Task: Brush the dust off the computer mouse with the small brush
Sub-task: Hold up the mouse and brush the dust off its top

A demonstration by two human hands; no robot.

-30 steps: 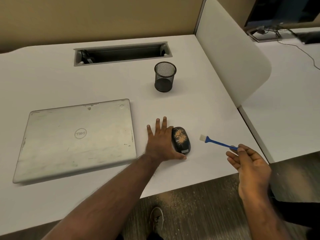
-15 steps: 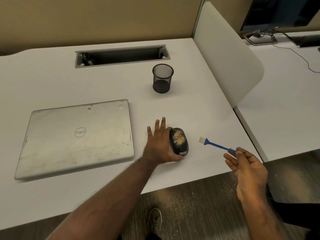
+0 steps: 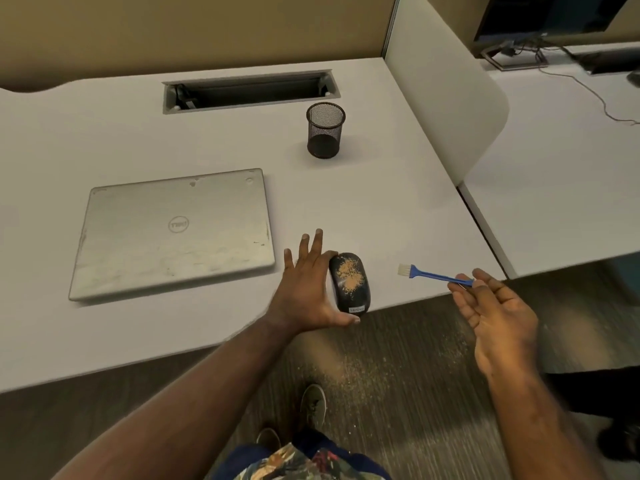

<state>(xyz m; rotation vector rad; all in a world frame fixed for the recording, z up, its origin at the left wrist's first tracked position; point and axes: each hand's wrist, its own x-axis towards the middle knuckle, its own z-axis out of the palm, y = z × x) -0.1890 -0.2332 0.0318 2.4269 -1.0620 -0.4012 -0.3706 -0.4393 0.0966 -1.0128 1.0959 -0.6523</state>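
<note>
A black computer mouse [image 3: 349, 282] with a patch of tan dust on its top lies at the front edge of the white desk [image 3: 398, 209]. My left hand [image 3: 306, 285] grips its left side, thumb under the near end and a finger at the far end, the other fingers spread. My right hand [image 3: 495, 313] pinches the end of a small blue brush [image 3: 433, 274] between thumb and fingertips. The white bristles point left and hover a short way right of the mouse, not touching it.
A closed silver laptop [image 3: 173, 233] lies left of my left hand. A black mesh pen cup [image 3: 325, 135] stands behind the mouse. A cable slot [image 3: 249, 91] is at the back, a white divider panel [image 3: 446, 98] on the right. Tan dust is scattered on the floor [image 3: 408, 362] below.
My left hand has pulled the mouse nearer to the desk's front edge. The right hand and brush stay about the same distance to its right.
</note>
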